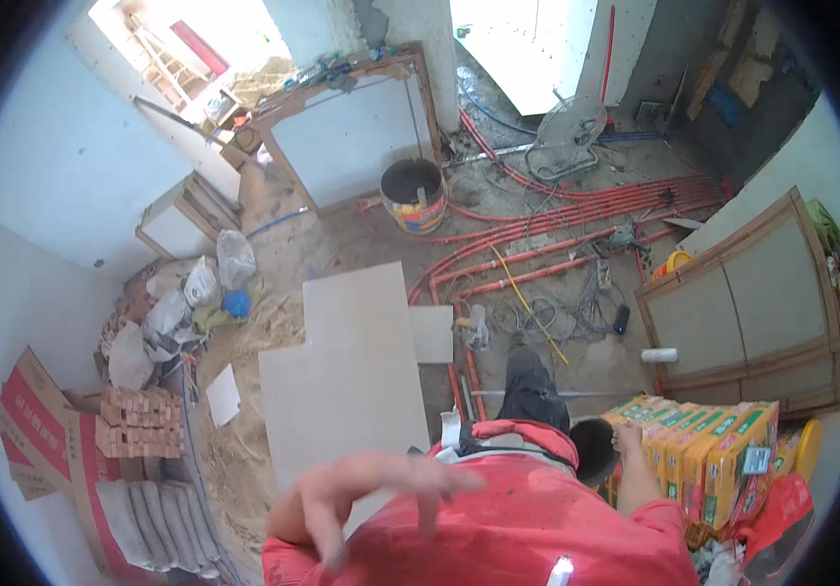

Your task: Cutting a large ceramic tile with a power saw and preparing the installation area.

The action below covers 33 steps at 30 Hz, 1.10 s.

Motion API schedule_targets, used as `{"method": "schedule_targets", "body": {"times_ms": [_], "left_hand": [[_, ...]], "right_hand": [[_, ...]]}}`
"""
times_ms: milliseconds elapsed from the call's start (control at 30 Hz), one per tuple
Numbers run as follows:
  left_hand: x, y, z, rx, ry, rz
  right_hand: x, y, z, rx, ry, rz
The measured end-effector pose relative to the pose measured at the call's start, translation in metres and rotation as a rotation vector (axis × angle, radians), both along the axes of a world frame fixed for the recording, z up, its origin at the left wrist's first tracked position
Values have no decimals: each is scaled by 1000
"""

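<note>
My left hand [376, 488] is raised in front of my red shirt [527, 532], its fingers apart and slightly blurred, with nothing in them. Lower right, my right hand [627, 438] has its fingers curled at the edge of a dark rounded shape [592, 454]; whether that is a bucket or my knee I cannot tell. Beside this hand stands a row of yellow and green packages [722, 444]. Ahead of my left hand, large pale tiles [342, 381] lie flat on the floor. One dark trouser leg [532, 386] of mine reaches past their right side.
Red pipes [576, 215] and loose cables cross the far floor. A bucket [414, 195] stands by a framed board [351, 137], near a fan [568, 137]. Another framed panel [747, 303] leans right. Plastic bags [171, 313], bricks [142, 422] and grey sacks [161, 523] line the left.
</note>
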<state>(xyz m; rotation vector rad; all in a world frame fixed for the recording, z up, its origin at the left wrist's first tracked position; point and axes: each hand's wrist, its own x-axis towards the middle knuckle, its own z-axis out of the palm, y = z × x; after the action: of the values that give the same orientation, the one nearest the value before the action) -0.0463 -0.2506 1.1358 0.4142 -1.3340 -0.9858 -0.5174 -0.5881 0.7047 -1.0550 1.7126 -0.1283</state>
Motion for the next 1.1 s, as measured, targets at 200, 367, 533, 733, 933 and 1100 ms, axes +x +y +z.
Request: {"method": "schedule_targets", "body": {"times_ms": [200,367,533,733,933,1100], "left_hand": [[63,-281,54,-120,13,-403],[110,-488,64,-66,82,-480],[176,-641,86,-130,178,-476],[297,-763,75,-171,289,-490],[494,-891,8,-189,307,-492],[725,-1058,-111,162,161,-293]], "right_hand": [[29,-196,-84,-109,-42,-29],[103,-393,-80,71,-10,18],[222,-598,-28,-69,-118,53],[348,-752,-48,-120,-176,96],[487,-858,-71,-79,-50,179],[614,-924,-55,-33,18,-187]]}}
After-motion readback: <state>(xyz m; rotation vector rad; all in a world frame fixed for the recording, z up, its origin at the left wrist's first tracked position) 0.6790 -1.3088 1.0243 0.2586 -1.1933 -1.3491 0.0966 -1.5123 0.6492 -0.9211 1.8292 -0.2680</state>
